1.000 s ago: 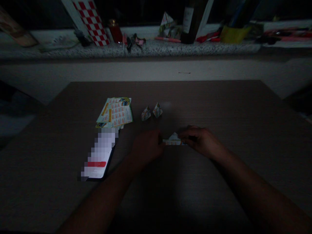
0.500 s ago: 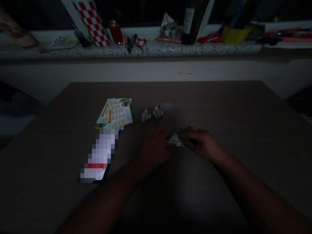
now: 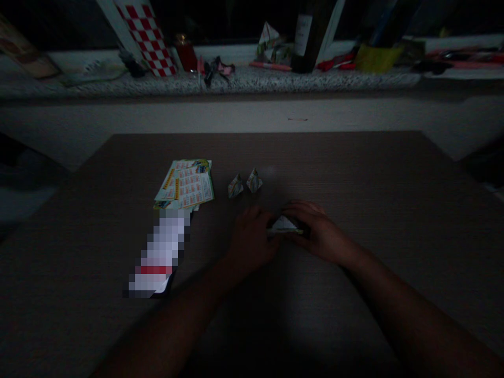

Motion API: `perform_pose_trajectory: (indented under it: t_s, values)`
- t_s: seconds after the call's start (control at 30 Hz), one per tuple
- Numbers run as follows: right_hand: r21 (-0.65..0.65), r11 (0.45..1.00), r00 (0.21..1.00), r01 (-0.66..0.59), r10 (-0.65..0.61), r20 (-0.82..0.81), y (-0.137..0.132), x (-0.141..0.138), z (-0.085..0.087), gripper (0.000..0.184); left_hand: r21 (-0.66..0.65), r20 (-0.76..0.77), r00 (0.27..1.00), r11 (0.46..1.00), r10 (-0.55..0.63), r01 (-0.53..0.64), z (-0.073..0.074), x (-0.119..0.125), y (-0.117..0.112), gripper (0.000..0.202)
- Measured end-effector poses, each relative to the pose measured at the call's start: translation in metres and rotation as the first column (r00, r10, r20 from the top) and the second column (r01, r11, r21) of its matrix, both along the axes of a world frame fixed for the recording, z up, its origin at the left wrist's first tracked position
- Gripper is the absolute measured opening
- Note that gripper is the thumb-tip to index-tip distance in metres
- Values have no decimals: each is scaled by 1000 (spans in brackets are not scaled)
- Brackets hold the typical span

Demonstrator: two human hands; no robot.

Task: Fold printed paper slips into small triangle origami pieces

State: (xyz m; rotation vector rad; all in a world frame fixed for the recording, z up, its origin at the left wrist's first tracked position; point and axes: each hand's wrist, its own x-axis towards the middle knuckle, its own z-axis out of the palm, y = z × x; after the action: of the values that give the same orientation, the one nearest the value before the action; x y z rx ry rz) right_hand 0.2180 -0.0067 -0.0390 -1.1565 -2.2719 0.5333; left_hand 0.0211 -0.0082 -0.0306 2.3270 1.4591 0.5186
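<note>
While the left hand (image 3: 252,239) and right hand (image 3: 321,231) loosely pinch its ends, the folded paper (image 3: 284,224) seems light, creasable, best edge-held.

The left hand (image 3: 254,236) and right hand (image 3: 318,230) are hiding the ends of the folded paper (image 3: 284,226). Pixelation is masking most of the phone (image 3: 160,254). The top edge is cutting off the bottle (image 3: 303,39) and checkered tube (image 3: 147,39).

Table (image 3: 354,173): matt wood-look surf. w/ fine grain; folded piece (image 3: 284,224) = paper; leaflets (image 3: 192,190) = printed paper.
</note>
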Motion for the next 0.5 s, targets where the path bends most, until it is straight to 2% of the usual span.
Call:
perform_pose_trajectory:
  t_s: [0.1,0.2,0.33,0.5]
  values:
    - [-123,992,983,2,-24,-181,-2,-2,1,31,-39,75,996,998,-39,42,2,0,2,25]
    - [-244,970,928,16,-105,-356,-5,-5,0,27,-196,223,974,978,-33,78,6,-1,2,18]
    - [-306,949,832,74,-227,-506,-7,-7,-2,32,-398,433,898,910,80,111,9,-2,3,18]
    - [-300,945,763,132,-290,-578,-8,-6,-1,35,-461,586,772,885,246,68,9,-4,5,16]
